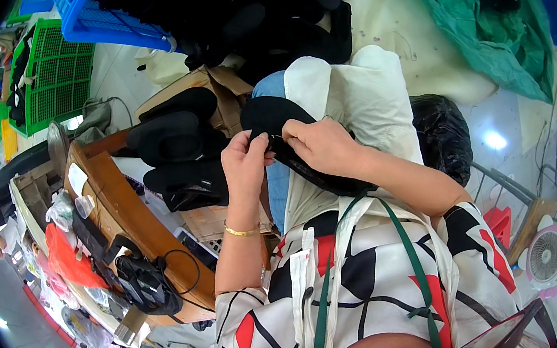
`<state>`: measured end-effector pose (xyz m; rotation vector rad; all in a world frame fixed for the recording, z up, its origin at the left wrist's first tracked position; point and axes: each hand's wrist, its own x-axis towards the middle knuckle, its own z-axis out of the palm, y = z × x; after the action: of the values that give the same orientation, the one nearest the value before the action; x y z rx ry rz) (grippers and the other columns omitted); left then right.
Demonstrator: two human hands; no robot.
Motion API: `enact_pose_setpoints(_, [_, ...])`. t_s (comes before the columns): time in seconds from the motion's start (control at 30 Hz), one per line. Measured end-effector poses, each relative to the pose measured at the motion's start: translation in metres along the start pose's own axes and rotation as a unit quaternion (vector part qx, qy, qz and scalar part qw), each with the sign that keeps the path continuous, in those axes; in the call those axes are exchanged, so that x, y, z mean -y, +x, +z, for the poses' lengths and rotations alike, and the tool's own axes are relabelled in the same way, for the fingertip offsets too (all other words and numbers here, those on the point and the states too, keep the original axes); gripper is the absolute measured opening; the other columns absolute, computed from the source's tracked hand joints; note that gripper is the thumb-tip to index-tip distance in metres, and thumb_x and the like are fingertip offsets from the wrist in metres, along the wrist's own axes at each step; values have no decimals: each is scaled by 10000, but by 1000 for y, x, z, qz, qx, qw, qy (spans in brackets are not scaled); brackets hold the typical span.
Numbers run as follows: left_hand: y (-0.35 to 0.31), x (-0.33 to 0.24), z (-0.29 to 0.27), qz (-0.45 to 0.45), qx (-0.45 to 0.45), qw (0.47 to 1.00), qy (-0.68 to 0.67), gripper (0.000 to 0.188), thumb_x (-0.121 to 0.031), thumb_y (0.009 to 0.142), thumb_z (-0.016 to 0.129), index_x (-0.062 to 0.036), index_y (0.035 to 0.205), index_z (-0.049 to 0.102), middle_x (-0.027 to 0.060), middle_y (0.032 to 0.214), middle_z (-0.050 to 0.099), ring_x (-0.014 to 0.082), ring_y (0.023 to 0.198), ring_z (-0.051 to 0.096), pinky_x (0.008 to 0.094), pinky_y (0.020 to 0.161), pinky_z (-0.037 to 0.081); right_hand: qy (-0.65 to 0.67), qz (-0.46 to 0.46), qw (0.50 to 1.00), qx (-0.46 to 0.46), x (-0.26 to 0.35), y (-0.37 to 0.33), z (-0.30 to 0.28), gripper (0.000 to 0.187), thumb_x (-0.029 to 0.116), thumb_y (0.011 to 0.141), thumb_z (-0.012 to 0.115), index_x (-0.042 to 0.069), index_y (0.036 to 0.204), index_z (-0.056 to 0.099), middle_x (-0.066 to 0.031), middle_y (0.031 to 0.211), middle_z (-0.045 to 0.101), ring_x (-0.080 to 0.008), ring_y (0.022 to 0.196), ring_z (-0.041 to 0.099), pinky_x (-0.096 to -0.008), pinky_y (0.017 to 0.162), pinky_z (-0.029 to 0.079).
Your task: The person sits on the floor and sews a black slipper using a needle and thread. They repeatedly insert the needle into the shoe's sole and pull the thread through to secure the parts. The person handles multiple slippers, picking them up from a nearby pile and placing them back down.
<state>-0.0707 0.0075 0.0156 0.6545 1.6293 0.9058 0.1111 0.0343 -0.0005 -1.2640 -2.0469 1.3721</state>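
Across my lap lies a black slipper (271, 112), its rounded end pointing away from me. My left hand (245, 160) pinches the slipper's edge between thumb and fingers. Close beside it, my right hand (320, 144) is closed on the same edge, fingertips curled in. Whether a thread or other small item is between the fingertips is too small to tell. A white apron (374, 106) covers my legs under the slipper. To the left, several more black slippers (173, 138) are stacked at a cardboard box (224, 97).
A dark heap of slippers (260, 23) lies ahead, by a blue crate (115, 30). Further left are a green crate (61, 72) and a cluttered wooden desk (157, 258). On the right are a black plastic bag (441, 140), green sheeting (488, 16) and a fan (547, 256).
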Motion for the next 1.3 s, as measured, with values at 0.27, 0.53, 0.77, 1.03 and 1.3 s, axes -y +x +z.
enact_pose_setpoints(0.27, [8,-6,-7,-74,54,994,-56,115,-118,873,667,-30,806,636,26,693,629,77,530,580,202,483,459,-32,2,999,-14,1,-2,10,100,160,964,526,83,1023,549,-159,784,667,-390,733,650,-486,621,493])
enact_pose_setpoints(0.53, [5,-8,-3,-56,46,996,-51,124,-134,864,673,-40,791,638,19,679,624,60,515,545,189,469,416,-100,-32,994,18,-2,1,-2,99,163,952,521,83,1003,546,-161,757,662,-378,721,655,-488,598,495])
enact_pose_setpoints(0.77, [6,-8,-4,-65,47,996,-38,117,-129,862,659,-60,772,630,5,660,613,53,506,528,183,462,399,-69,-62,996,-14,-3,3,0,92,158,938,514,69,949,533,-167,704,646,-384,690,648,-495,581,484])
enact_pose_setpoints(1.03, [12,-7,-4,-89,64,993,-48,142,-127,865,652,-84,738,605,3,641,600,52,505,526,181,456,397,-47,-50,997,-20,-7,4,5,77,139,943,508,74,982,524,-167,740,650,-386,716,643,-499,600,479])
enact_pose_setpoints(1.3, [12,-10,-4,-105,70,991,-49,158,-130,868,647,-93,726,589,4,641,586,62,510,523,190,477,414,-34,-68,997,-17,-13,2,5,59,129,940,509,87,980,518,-165,752,644,-386,733,641,-496,607,483])
